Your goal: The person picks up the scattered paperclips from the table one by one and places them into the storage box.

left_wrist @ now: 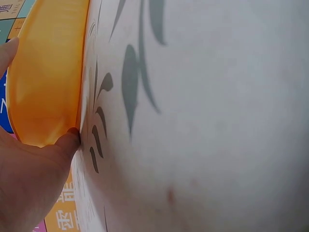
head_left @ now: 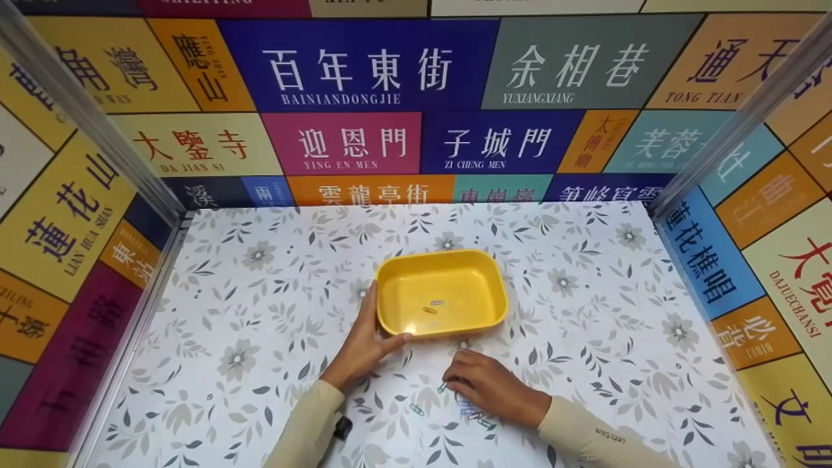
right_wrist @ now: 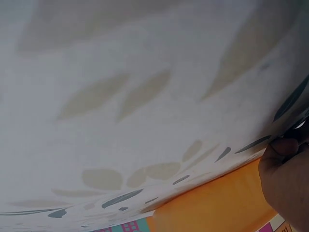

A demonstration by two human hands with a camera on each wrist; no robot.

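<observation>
A yellow plastic box (head_left: 460,314) sits on the patterned tabletop, with an orange paper clip (head_left: 429,311) and a pale one (head_left: 437,303) on its floor. My left hand (head_left: 365,348) holds the box at its near left corner, thumb on the front wall and fingers along the left side. Just in front of the box, my right hand (head_left: 497,389) pinches a green paper clip (head_left: 442,387) at its fingertips. Below that hand lie blue paper clips (head_left: 465,408) and a green paper clip (head_left: 486,425), partly overlapped by it. Another green paper clip (head_left: 417,409) lies to the left.
The white tabletop (head_left: 292,273) carries a grey leaf and flower print. Panels with colourful lettering (head_left: 364,78) stand behind it and on both sides, joined by metal posts (head_left: 104,117) at the corners.
</observation>
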